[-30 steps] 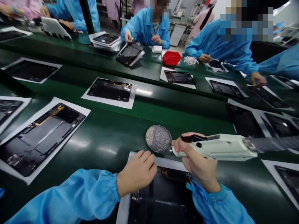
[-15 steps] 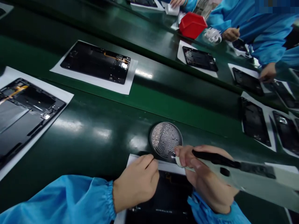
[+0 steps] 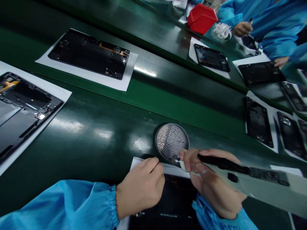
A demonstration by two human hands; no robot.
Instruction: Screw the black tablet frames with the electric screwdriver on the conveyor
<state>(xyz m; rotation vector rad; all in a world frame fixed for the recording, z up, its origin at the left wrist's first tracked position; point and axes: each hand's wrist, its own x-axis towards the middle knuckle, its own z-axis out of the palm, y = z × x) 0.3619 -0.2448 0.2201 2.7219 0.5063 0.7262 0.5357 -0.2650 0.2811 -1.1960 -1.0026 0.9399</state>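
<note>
The fingers (image 3: pixel 190 158) of the right hand (image 3: pixel 213 188) are closed tight around the front end of a pale electric screwdriver (image 3: pixel 261 188), whose body runs off to the right past the wrist. Just ahead of those fingertips its metal tip sits at the near rim of a round tray (image 3: pixel 172 140) full of small shiny screws; whether the tip touches the screws cannot be told.

Just left of them, the left hand (image 3: pixel 140 188) is curled into a loose fist. Its fingertips (image 3: pixel 153 164) press on the far edge of a white sheet (image 3: pixel 137 161), and nothing shows inside the curl. Below both hands, between the blue sleeves, lies a dark opened tablet (image 3: pixel 172 204) on that sheet.

Everything rests on a green belt (image 3: pixel 100 140). Well to the left of the fingers, two more opened tablets (image 3: pixel 88 54) lie on their own sheets, and others lie well to the right. Far beyond the tray stands a red bin (image 3: pixel 202 18), with a co-worker's hand (image 3: pixel 242 29) just to its right.
</note>
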